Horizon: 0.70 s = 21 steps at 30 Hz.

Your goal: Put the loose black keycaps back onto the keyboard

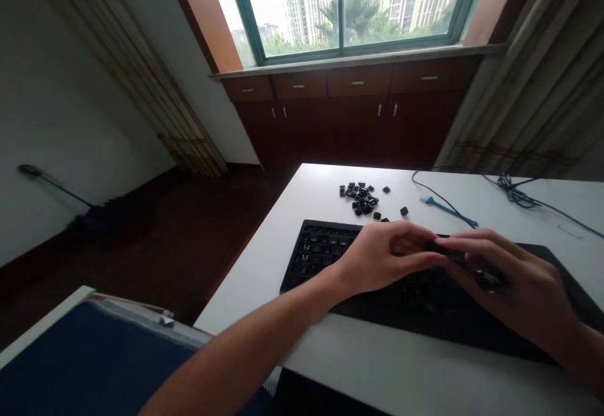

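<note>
A black computer keyboard (377, 308) lies on the white table, with many keycaps off at its left end and a few white-marked switches showing there. Above its middle, my left hand (384, 253) is closed, thumb and index finger pinched; whatever is between them is too small or hidden to name. My right hand (514, 271) meets those fingertips and is curled round a dark object with a glossy rounded end (491, 279), its kind unclear. Behind the keyboard sits a pile of loose black keycaps (363, 201), with a few single ones around it.
A blue slim tool (450, 211) lies behind my right hand, a black cable (514, 196) beyond it. The white table (264, 271) ends at the left above a dark floor. A dark blue padded surface (94, 359) is at the lower left. Cabinets (353, 114) stand under the window.
</note>
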Tool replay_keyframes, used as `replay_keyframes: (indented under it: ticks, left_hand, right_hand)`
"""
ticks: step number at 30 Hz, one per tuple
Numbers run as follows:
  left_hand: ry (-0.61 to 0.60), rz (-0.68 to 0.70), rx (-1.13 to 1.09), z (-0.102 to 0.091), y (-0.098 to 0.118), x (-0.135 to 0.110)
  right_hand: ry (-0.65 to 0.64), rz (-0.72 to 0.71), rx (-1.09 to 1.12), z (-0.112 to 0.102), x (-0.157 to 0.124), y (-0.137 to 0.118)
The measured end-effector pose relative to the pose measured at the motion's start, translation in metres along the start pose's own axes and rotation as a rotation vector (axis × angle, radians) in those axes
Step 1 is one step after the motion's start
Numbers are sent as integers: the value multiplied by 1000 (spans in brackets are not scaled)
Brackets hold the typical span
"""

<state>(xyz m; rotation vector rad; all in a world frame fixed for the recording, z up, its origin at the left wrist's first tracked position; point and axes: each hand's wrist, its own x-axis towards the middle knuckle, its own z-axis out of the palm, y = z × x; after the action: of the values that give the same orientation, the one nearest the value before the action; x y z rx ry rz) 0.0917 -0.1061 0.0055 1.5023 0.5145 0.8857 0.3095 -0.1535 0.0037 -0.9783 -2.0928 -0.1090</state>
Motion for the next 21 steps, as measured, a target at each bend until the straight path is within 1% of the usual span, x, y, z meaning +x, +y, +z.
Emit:
replay_keyframes:
  ticks: [2, 5, 7, 8, 10, 12, 13, 14, 15, 16, 18, 19, 21]
  left_hand:
    - [5, 63, 156, -2, 6, -9]
    - [9, 112, 375, -8, 18, -27]
    - [29, 135, 526, -16, 27, -43]
    - [62, 151, 593, -22, 31, -52]
    - [179, 149, 727, -39, 36, -74]
    - [301, 121, 855, -64, 38, -96]
    - [341, 94, 920, -78, 37, -106]
    - [354, 66, 968, -92, 37, -114]
    - [355, 47, 998, -106, 35, -121]
    - [326, 47, 1025, -118, 34, -125]
    - [223, 69, 1070, -137, 31, -127]
    - [172, 99, 1080, -143, 29, -126]
    - [96, 167, 1097, -150, 26, -121]
  right_hand:
    - [-24, -58, 7, 2, -1, -2]
    - [-93, -147, 47, 6, -3, -9]
    - [-137, -176, 81, 8, -4, -15]
    - [-146, -180, 91, 9, -5, -17]
    - [-139, -178, 92, 10, -7, -19]
    - [-130, -171, 88, 10, -8, -19]
    - [-130, -169, 91, 10, -9, -18]
    - [-134, -166, 96, 11, -10, -17]
    - [-137, -164, 101, 11, -10, -16]
    - [-141, -164, 105, 12, -11, -15]
    - [-141, -161, 107, 14, -12, -14]
    - [-141, -163, 106, 15, -13, -13]
    - [-137, -172, 96, 17, -14, -10]
